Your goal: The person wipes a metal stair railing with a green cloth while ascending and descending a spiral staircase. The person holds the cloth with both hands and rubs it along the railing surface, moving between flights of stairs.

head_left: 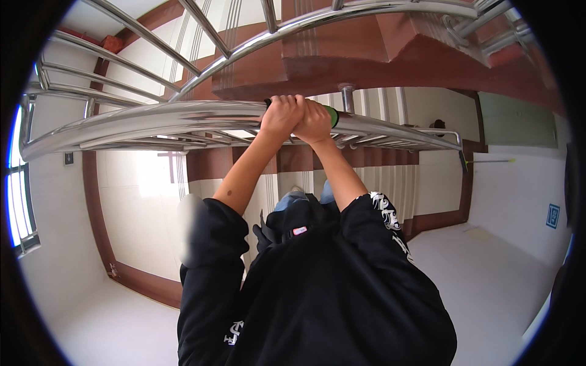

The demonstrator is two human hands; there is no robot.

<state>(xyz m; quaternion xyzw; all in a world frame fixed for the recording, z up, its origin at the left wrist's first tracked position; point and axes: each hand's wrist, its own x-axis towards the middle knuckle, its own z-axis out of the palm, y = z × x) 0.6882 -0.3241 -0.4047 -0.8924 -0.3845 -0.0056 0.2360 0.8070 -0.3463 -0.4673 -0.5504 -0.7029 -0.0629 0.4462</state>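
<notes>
Gripping a green, black-edged wrap (332, 115) on the handrail (189, 114), the left hand (282, 116) and right hand (314, 123) curl together over its top, probably so both palms press the wrap snug.

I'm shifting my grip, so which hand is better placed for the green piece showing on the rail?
Probably your right hand: it sits right beside the exposed green piece on the handrail. Your left hand is farther left, beyond the right.
</notes>
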